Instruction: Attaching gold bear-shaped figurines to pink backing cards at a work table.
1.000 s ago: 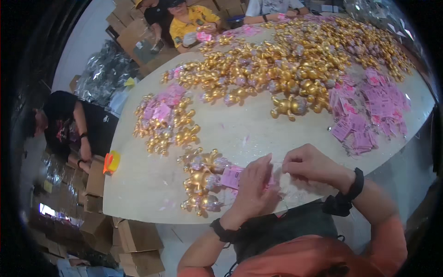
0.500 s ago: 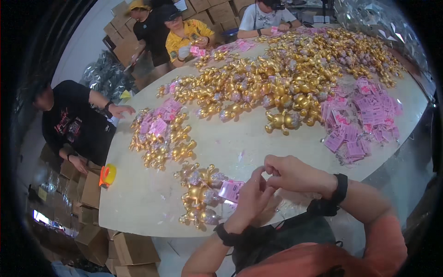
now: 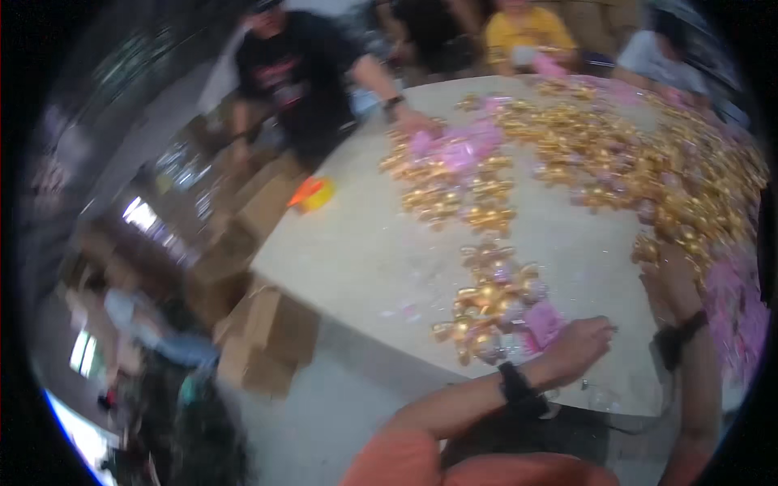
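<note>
My left hand [image 3: 577, 352] is above the near edge of the table, its fingers curled together. Whatever may be pinched at the fingertips is too small and blurred to make out. Just left of it lies a small group of shiny gold figures [image 3: 490, 300], with a pink card [image 3: 544, 324] on its near right side. My right hand [image 3: 674, 285] reaches forward to the near edge of the big heap of gold figures [image 3: 616, 146]. A single gold figure [image 3: 646, 249] is at its fingertips; motion blur hides whether the fingers grip it.
Pink cards [image 3: 737, 312] are piled right of my right wrist. A co-worker's hand [image 3: 415, 121] touches a smaller gold-and-pink pile [image 3: 458, 166] across the pale table [image 3: 365, 267]. An orange-and-yellow tape dispenser [image 3: 312, 194] sits at the left edge. Cardboard boxes [image 3: 271, 336] stand beside the table.
The view has swung left, so the table appears further right. My hands, together before, have parted: the right has gone forward to the gold heap, the left stays near the small group.
</note>
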`<state>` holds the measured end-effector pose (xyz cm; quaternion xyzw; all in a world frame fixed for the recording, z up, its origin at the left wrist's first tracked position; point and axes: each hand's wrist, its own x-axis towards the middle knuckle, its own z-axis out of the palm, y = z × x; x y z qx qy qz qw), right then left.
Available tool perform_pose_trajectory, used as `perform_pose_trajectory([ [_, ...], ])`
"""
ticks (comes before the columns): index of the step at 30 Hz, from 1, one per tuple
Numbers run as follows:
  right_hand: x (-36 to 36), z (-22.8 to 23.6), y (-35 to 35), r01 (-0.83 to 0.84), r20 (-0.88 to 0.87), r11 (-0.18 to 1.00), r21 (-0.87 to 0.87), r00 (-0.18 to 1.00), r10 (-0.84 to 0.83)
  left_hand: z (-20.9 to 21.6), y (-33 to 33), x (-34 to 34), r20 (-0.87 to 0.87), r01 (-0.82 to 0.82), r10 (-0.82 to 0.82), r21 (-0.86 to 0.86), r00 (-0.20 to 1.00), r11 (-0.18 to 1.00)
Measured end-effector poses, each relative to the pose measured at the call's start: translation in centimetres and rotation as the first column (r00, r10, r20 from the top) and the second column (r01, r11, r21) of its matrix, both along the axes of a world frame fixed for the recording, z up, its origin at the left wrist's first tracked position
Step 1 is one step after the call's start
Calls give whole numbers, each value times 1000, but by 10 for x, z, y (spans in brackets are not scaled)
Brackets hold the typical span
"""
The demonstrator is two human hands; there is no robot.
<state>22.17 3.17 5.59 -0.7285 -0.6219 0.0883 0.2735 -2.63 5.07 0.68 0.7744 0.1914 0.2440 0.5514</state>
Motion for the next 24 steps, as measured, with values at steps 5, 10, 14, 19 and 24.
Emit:
perform_pose_trajectory([
  [5, 38, -68, 13, 172, 307, 978, 116, 930, -200, -9, 7, 3, -28, -41, 44, 93, 999, 995],
  [10, 25, -72, 19, 104, 311, 993, 50, 943, -115, 15, -1, -6, -46, -64, 61, -57, 997, 996],
  [14, 30, -67, 7, 78, 299, 997, 24, 951, -81, -9, -2, 11, 57, -118, 112, 97, 992, 988],
  [19, -32, 14, -17, 11, 66, 996, -91, 998, -5, -14, 0, 7, 4, -74, 74, 43, 997, 996],
  [24, -40, 46, -32, -16, 17, 981, -193, 1000, 20, 12, -3, -7, -46, -11, 6, -101, 999, 995],
])
